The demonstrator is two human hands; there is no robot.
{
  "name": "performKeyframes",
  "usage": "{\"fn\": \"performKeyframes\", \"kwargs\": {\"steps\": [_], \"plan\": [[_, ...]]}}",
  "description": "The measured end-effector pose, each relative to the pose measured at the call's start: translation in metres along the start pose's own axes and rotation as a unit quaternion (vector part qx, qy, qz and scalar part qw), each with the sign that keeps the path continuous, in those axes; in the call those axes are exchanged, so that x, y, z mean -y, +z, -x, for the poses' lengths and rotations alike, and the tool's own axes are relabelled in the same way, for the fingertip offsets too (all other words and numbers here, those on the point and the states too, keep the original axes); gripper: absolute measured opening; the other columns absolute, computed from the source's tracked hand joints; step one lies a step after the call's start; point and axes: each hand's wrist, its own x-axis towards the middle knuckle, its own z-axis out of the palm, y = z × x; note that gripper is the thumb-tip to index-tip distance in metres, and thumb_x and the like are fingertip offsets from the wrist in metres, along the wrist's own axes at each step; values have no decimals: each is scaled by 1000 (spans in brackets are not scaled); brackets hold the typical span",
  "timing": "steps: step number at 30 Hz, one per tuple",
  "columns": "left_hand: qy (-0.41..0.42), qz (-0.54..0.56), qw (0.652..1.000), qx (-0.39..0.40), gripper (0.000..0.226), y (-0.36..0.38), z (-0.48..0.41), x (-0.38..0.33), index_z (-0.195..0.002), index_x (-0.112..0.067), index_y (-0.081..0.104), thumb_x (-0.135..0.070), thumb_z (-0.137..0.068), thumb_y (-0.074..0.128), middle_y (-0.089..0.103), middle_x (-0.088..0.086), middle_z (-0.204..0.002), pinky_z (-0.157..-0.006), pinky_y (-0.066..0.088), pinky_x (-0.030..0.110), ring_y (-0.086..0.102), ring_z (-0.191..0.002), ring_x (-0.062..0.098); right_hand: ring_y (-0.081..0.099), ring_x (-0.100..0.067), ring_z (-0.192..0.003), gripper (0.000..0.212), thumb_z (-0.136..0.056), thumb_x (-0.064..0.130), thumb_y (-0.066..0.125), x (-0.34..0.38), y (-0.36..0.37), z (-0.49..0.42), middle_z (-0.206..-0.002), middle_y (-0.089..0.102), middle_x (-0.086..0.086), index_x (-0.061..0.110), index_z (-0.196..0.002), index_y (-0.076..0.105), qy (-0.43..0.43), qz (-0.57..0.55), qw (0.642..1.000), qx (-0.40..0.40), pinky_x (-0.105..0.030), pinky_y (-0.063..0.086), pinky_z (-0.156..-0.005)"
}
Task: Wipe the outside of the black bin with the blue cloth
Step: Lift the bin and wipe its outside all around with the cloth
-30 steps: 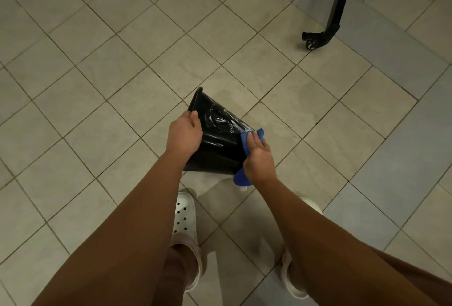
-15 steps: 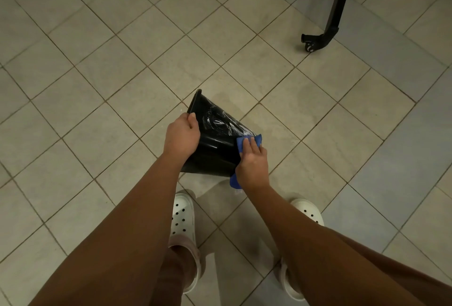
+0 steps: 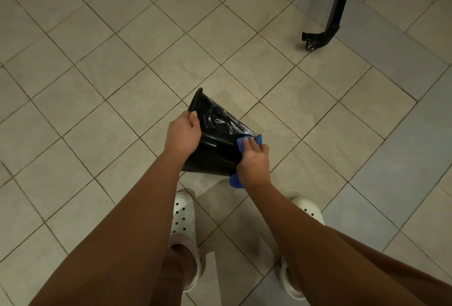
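A glossy black bin [image 3: 215, 144] is held tilted above the tiled floor, its rim pointing up and to the left. My left hand [image 3: 182, 134] grips the bin at its rim, thumb over the edge. My right hand [image 3: 253, 162] presses the blue cloth [image 3: 247, 142] flat against the bin's right outer wall, fingers fairly straight on top of the cloth. A tail of the cloth hangs below my right wrist. Wet streaks shine on the bin's upper side.
Beige and grey floor tiles [image 3: 122, 61] spread all around. A black furniture leg with a caster [image 3: 318, 36] stands at the upper right. My two white clogs [image 3: 183, 220] are on the floor right below the bin.
My right hand with the cloth has slid a little down and left along the bin's wall. My left hand keeps its grip on the rim.
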Motion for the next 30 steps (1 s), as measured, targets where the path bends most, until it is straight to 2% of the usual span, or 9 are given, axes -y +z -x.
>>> {"fn": "performKeyframes", "kwargs": {"steps": [2,4,9,12,16,20,22,26,30], "plan": [[-4,11,1000,6,40,-1,1,1,-108,-2,59,-30,-107,29,55,2,-81,-67,37,24,53,-73,13,34,-30,-122,57,-82,6,55,0,0,0,-141,41,-11,7,-137,39,-42,0,999,-7,-33,26,-106],[-9,19,1000,4,40,-2,2,2,-109,-3,59,-30,-107,29,56,4,-83,-63,36,22,52,-72,11,33,-30,-126,61,-83,4,55,-3,-2,-6,-145,37,-8,9,-140,35,-40,-14,999,8,-32,25,-108],[7,-13,1000,-5,39,2,2,0,-104,-3,58,-28,-107,29,49,-3,-72,-55,31,18,47,-65,6,40,-28,-113,42,-86,5,47,-3,-11,-9,-132,45,-9,9,-128,40,93,-18,994,51,-33,34,-98],[1,-9,1000,6,40,1,0,0,-105,-2,59,-29,-107,29,54,4,-79,-66,37,27,53,-74,18,39,-28,-116,37,-88,9,45,12,-13,-2,-128,46,-12,5,-124,43,53,45,996,57,-36,31,-102],[-5,2,1000,7,39,-1,1,3,-104,-3,59,-29,-107,30,56,7,-85,-69,37,29,54,-79,20,35,-27,-121,52,-83,10,53,14,-4,-2,-137,43,-6,11,-134,40,-15,-14,1000,16,-33,28,-105],[-4,14,1000,10,32,1,3,0,-95,-11,54,-29,-107,31,51,-2,-76,-57,32,18,48,-69,7,39,-28,-114,48,-83,5,49,5,-8,-2,-134,45,-7,11,-130,40,63,-66,995,29,-34,35,-100],[-11,31,999,13,32,1,3,-2,-93,-11,55,-29,-106,32,51,-3,-75,-58,32,18,48,-68,5,38,-27,-114,45,-86,8,47,9,-12,2,-134,43,-9,10,-130,39,79,-33,996,38,-34,34,-100],[-37,82,996,17,33,0,3,-1,-93,-11,57,-31,-105,33,58,4,-82,-73,43,30,57,-79,18,30,-33,-129,55,-90,9,47,32,-7,17,-145,32,-17,1,-141,28,2,49,998,25,-40,23,-111],[-48,97,994,5,36,0,5,0,-95,-6,60,-29,-105,34,62,13,-90,-76,45,35,59,-85,26,29,-32,-128,59,-90,8,48,32,-6,12,-148,30,-11,6,-144,25,-29,22,999,32,-37,24,-111]]}}
